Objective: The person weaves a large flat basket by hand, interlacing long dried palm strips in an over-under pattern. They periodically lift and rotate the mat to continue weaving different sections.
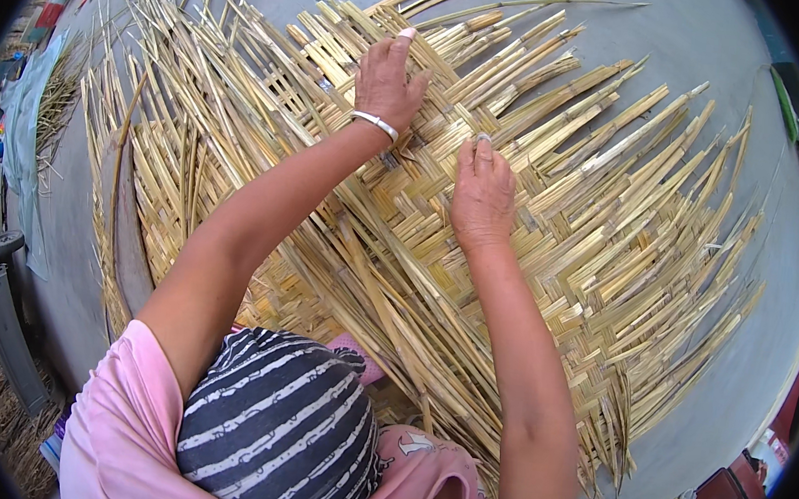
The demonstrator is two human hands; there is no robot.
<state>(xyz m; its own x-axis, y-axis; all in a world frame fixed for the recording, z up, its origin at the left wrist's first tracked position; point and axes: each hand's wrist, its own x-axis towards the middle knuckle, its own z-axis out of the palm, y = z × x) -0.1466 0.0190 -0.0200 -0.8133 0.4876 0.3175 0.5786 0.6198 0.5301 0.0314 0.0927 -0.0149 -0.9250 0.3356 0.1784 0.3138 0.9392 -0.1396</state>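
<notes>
A half-woven mat [413, 198] of flattened yellow-green reed strips lies under both my hands, in a slanting herringbone weave. My left hand [390, 82], with a white bangle at the wrist and a white-tipped finger, bends over reed strips [342, 40] at the mat's far part and closes on them. Lower and to the right, my right hand [483, 195] has its fingers curled down at the woven edge, closed on a reed strip there. A ring-like silver band shows on one finger. The fingertips of both hands are partly hidden.
Loose long reeds [193, 108] lie across the mat's left side and run diagonally toward me. Unwoven strip ends [671, 188] fan out to the right over the grey floor [781, 283]. Clear plastic sheeting [26, 122] and a grey wheeled object [6, 244] are at the left rim.
</notes>
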